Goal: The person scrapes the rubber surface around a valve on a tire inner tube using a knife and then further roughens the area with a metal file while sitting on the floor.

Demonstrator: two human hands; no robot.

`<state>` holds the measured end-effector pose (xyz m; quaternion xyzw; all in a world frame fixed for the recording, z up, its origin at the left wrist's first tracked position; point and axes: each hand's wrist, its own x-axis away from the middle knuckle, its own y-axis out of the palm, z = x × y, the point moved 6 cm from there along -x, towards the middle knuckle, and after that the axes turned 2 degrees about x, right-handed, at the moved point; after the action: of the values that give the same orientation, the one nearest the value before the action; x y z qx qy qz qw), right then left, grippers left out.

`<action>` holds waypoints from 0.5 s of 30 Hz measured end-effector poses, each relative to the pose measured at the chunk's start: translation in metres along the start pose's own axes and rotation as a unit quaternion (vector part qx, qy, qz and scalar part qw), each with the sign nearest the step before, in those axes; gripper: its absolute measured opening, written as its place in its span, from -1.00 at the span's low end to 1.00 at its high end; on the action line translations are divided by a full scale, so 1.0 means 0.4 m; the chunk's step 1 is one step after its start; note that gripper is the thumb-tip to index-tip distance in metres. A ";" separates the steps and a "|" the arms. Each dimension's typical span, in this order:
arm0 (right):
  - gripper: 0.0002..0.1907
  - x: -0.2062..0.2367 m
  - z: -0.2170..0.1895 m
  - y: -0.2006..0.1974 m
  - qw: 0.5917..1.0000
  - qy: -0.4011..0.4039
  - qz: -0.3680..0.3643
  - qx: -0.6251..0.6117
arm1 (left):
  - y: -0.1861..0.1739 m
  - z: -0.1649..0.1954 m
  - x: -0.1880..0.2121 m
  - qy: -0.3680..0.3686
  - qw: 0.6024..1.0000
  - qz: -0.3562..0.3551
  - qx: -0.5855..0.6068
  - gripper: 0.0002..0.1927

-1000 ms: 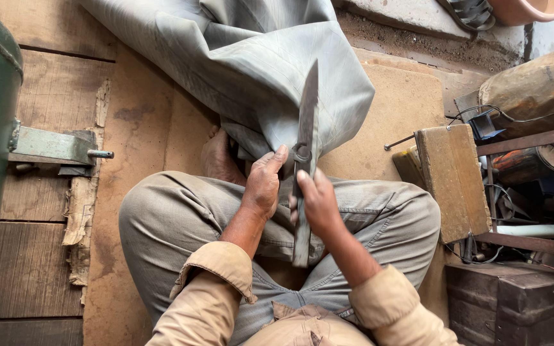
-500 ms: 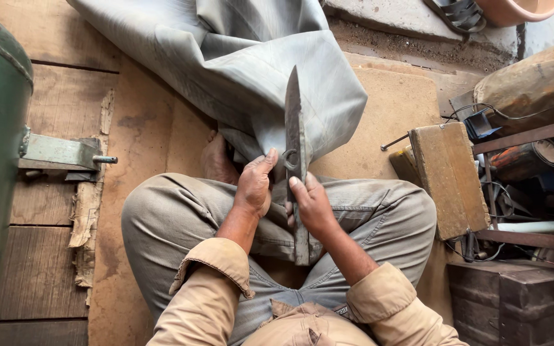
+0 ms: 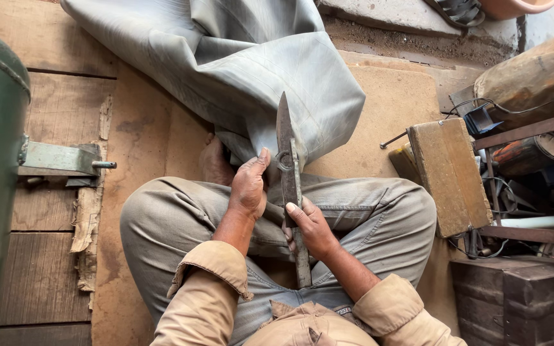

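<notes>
Centre of frame: large metal shears [image 3: 286, 160] stand upright over the lap, blades closed, tip against the grey sheet [image 3: 238, 70]. Left hand [image 3: 249, 187] wraps the pivot; right hand [image 3: 312, 225] clasps the handle. Step in hand: readying the shears. Opening them calls for parting the handles.

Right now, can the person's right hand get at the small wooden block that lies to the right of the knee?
Probably yes. The right hand grips the big shears, so it must let go first. The wooden block lies just beyond the right knee, and nothing stands between them.
</notes>
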<state>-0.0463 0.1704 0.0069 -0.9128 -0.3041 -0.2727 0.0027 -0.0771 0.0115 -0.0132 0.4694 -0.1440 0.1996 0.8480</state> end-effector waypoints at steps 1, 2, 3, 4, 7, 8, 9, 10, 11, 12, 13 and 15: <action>-0.77 -0.002 -0.002 -0.001 1.000 0.005 -0.001 -0.013 | 0.010 0.007 0.006 0.004 1.000 -0.013 0.001 -0.67; -0.78 -0.003 -0.003 -0.002 1.000 0.010 -0.002 -0.026 | 0.020 0.013 0.013 0.007 1.000 -0.027 0.001 -0.67; -0.78 -0.003 -0.006 -0.002 0.999 0.015 -0.002 -0.039 | 0.031 0.018 0.020 0.010 0.999 -0.040 0.002 -0.67; -0.78 -0.003 -0.009 -0.002 0.999 0.017 -0.006 -0.049 | 0.043 0.022 0.029 0.010 0.998 -0.059 -0.028 -0.70; -0.78 -0.002 -0.019 0.001 0.995 0.026 -0.025 -0.090 | 0.072 0.037 0.054 0.033 0.985 -0.096 -0.141 -0.64; -0.78 -0.001 -0.021 0.003 0.993 0.030 -0.036 -0.110 | 0.080 0.046 0.060 0.059 0.975 -0.096 -0.193 -0.58; -0.78 0.001 -0.023 0.005 0.990 0.034 -0.046 -0.130 | 0.087 0.054 0.065 0.084 0.961 -0.095 -0.244 -0.52; -0.79 0.001 -0.023 0.005 0.990 0.036 -0.047 -0.128 | 0.089 0.058 0.068 0.090 0.958 -0.081 -0.260 -0.53; -0.79 0.001 -0.023 0.006 0.990 0.039 -0.048 -0.126 | 0.092 0.061 0.069 0.098 0.954 -0.068 -0.275 -0.53; -0.80 0.001 -0.021 0.007 0.990 0.042 -0.049 -0.124 | 0.092 0.063 0.071 0.105 0.950 -0.053 -0.290 -0.54; -0.80 0.001 -0.021 0.009 0.991 0.039 -0.050 -0.119 | 0.093 0.066 0.071 0.111 0.946 -0.039 -0.302 -0.56; -0.78 -0.003 -0.018 0.015 0.992 0.033 -0.052 -0.110 | 0.091 0.068 0.071 0.124 0.937 -0.011 -0.327 -0.60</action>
<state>-0.0475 0.1637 0.0135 -0.8811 -0.3189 -0.3340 -0.1022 -0.0709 0.0115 0.0400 0.1396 -0.0898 0.1893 0.9678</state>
